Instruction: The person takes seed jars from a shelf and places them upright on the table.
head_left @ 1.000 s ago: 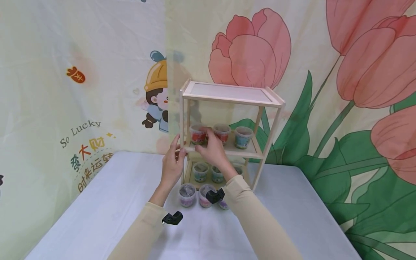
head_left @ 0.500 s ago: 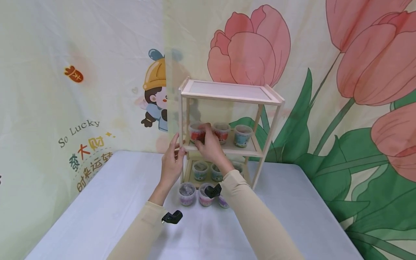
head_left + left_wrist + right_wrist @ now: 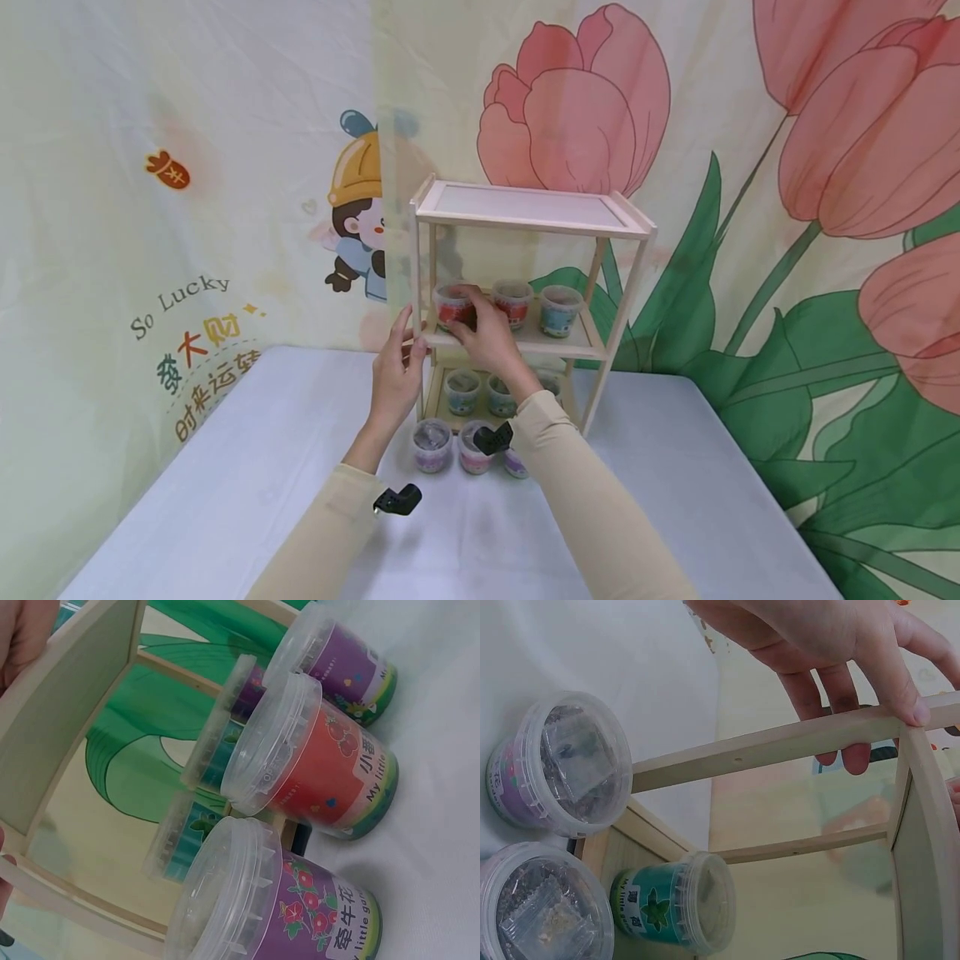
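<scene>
My left hand [image 3: 397,371] grips the left front post of a small wooden shelf rack [image 3: 525,227], thumb in front and fingers behind. The right wrist view shows those fingers wrapping the post [image 3: 780,742]. My right hand [image 3: 489,337] holds a red-labelled plastic cup [image 3: 447,312] at the left end of the middle board, its fingers covering the cup's right side. Beside it on that board stand another red cup [image 3: 514,307] and a blue one [image 3: 559,312].
Several teal cups [image 3: 462,393] stand on the bottom board. On the white tablecloth [image 3: 300,467] in front are a purple cup [image 3: 322,915], a red one [image 3: 330,765] and another purple one [image 3: 352,667], all lidded. A printed cloth [image 3: 225,167] hangs behind.
The head view has tipped down slightly, so everything sits a little higher. Both hands keep their places, with the right fingers shifting a little at the red cup.
</scene>
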The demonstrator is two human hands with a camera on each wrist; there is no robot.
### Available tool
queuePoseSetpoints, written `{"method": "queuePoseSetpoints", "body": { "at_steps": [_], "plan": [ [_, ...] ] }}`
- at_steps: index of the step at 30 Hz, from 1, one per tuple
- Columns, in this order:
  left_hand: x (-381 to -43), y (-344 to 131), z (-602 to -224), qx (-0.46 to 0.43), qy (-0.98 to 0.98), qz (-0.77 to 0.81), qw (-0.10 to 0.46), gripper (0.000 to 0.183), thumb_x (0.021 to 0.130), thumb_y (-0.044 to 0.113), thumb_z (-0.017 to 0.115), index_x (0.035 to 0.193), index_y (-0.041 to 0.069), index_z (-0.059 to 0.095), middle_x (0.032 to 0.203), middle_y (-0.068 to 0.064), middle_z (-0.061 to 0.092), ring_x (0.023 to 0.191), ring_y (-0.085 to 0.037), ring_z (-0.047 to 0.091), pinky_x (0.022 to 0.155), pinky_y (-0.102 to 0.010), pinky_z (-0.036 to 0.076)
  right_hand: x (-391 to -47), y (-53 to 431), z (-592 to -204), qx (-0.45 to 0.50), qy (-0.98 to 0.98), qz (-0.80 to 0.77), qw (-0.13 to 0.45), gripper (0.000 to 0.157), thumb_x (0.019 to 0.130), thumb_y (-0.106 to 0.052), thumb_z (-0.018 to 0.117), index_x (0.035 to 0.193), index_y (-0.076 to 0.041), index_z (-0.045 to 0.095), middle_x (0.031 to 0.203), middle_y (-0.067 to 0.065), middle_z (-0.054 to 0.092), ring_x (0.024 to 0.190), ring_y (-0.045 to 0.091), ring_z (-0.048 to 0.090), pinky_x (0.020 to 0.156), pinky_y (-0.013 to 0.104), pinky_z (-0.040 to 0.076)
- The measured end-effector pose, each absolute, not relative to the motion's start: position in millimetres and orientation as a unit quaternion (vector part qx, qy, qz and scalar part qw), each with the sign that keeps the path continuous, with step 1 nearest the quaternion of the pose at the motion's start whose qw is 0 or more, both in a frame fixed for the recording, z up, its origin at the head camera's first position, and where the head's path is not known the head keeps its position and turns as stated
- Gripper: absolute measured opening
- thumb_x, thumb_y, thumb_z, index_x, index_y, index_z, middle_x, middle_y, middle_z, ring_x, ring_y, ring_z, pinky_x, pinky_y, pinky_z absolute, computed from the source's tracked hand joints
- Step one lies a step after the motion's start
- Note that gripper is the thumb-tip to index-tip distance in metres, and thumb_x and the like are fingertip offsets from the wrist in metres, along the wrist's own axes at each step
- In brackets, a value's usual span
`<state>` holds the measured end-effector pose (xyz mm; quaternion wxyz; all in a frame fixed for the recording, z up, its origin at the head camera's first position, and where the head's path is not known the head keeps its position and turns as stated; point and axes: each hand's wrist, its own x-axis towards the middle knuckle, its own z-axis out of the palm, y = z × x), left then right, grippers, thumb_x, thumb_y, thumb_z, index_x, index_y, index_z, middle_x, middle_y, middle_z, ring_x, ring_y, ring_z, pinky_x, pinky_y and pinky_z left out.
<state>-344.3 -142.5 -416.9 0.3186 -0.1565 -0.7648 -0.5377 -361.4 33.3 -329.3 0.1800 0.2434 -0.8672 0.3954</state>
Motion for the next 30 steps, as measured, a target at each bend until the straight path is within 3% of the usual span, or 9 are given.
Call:
{"method": "queuePoseSetpoints", "body": {
  "at_steps": [6,16,22,30],
  "plan": [
    [-344.0,-142.3,-415.6,-0.161,-0.761,-0.540,0.320,0.057,0.112,0.027,0.056,0.166,0.033,0.036,0.140,-0.012,0.068,0.102,-0.041,0.075,0.090,-0.057,0.060,-362.5,35.4,-329.9,0.251,-0.862,0.402,0.178,0.055,0.103,-0.014,0.071,0.154,-0.018,0.051,0.147,0.015,0.062,0.129,0.031,0.063,0.109,0.048,0.051],
    [-343.7,-142.1,-417.6,-0.155,-0.769,-0.529,0.323,0.059,0.112,0.024,0.056,0.166,0.032,0.035,0.140,-0.012,0.068,0.102,-0.036,0.076,0.089,-0.055,0.060,-361.3,38.5,-332.6,0.256,-0.855,0.420,0.163,0.054,0.103,-0.017,0.072,0.153,-0.019,0.052,0.141,0.010,0.064,0.114,0.025,0.066,0.096,0.043,0.055],
    [-342.9,-142.8,-417.0,-0.151,-0.772,-0.525,0.325,0.059,0.112,0.024,0.056,0.166,0.032,0.035,0.137,-0.015,0.068,0.101,-0.032,0.077,0.089,-0.054,0.061,-359.9,39.0,-331.9,0.279,-0.855,0.406,0.161,0.056,0.102,-0.019,0.073,0.154,-0.018,0.051,0.141,0.011,0.065,0.118,0.026,0.067,0.100,0.043,0.056],
    [-342.4,-142.1,-416.5,-0.149,-0.773,-0.533,0.311,0.059,0.112,0.026,0.056,0.166,0.033,0.035,0.134,-0.019,0.068,0.103,-0.036,0.076,0.090,-0.056,0.060,-354.3,40.8,-331.1,0.302,-0.851,0.396,0.164,0.053,0.101,-0.019,0.075,0.150,-0.017,0.055,0.140,0.010,0.065,0.118,0.026,0.068,0.101,0.043,0.056]
  ]
}}
